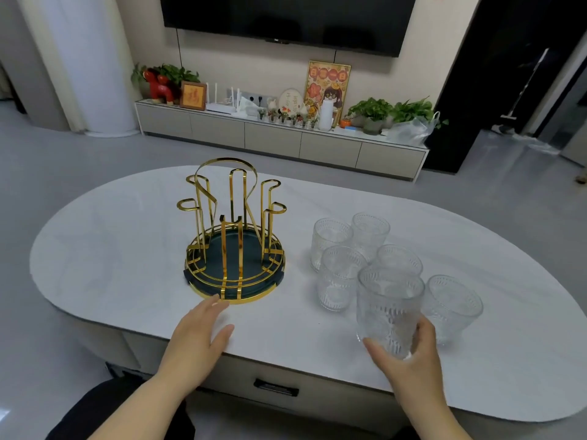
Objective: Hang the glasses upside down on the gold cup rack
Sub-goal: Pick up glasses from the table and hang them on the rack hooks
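First glass picked; rack empty.
Right hand grips glass upright; left hand open, flat, holding nothing, fingertips at rack. Next: invert, hang.

Left hand is extended forward from a bare forearm, palm down, fingers held together and nearly straight, thumb splayed out to the right. Fingertips are seen at the rim of the gold cup rack; actual contact cannot be confirmed. Nothing is gripped by it. Right hand is raised on a bare forearm entering from the lower right, wrist angled up. It is closed around the lower part of an upright glass, thumb on the left side, fingers wrapped round the right and back. The glass is held clear of the table.
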Demonstrator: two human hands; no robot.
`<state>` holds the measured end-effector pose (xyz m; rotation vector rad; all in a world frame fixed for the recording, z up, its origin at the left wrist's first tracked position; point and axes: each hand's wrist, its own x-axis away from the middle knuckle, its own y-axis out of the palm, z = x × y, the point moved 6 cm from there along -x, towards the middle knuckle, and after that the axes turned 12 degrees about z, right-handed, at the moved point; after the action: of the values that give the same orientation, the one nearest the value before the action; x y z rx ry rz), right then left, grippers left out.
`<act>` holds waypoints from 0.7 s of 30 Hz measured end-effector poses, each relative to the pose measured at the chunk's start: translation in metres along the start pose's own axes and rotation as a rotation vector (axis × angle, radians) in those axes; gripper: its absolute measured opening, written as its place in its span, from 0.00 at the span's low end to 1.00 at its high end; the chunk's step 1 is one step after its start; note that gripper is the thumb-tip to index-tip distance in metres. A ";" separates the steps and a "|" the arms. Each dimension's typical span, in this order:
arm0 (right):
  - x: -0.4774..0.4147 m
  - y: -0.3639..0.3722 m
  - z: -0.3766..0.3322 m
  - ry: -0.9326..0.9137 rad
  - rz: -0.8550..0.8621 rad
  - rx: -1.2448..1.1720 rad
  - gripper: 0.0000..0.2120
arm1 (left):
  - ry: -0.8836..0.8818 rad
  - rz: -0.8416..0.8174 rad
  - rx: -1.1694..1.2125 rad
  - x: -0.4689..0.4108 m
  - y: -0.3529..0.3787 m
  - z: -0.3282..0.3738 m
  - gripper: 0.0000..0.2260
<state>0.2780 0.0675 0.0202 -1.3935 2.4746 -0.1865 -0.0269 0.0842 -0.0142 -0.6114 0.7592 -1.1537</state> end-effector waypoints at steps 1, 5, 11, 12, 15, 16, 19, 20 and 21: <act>-0.001 0.000 -0.013 -0.040 -0.036 0.002 0.30 | -0.018 0.022 0.008 -0.003 -0.005 -0.004 0.19; -0.006 0.007 -0.069 -0.189 -0.271 0.096 0.28 | -0.081 0.070 -0.014 -0.017 -0.018 -0.017 0.21; -0.010 0.044 -0.139 -0.328 -0.484 0.192 0.25 | -0.145 0.024 0.011 -0.032 -0.024 -0.042 0.22; -0.011 0.053 -0.149 -0.352 -0.501 0.206 0.25 | -0.146 0.003 0.015 -0.032 -0.023 -0.045 0.22; -0.016 0.083 -0.176 -0.439 -0.531 0.280 0.27 | -0.102 -0.028 -0.020 -0.034 -0.017 -0.048 0.23; -0.017 0.094 -0.186 -0.475 -0.537 0.316 0.29 | -0.090 -0.034 -0.030 -0.035 -0.016 -0.049 0.23; -0.018 0.122 -0.210 -0.571 -0.564 0.386 0.34 | -0.077 -0.047 -0.022 -0.038 -0.014 -0.053 0.23; -0.018 0.131 -0.215 -0.592 -0.581 0.395 0.34 | -0.072 -0.051 -0.018 -0.038 -0.013 -0.054 0.23; -0.018 0.139 -0.219 -0.609 -0.597 0.406 0.34 | -0.067 -0.054 -0.014 -0.039 -0.013 -0.055 0.23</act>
<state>0.1046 0.1489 0.1963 -1.6461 1.4056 -0.3108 -0.0864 0.1150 -0.0298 -0.6823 0.6977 -1.1723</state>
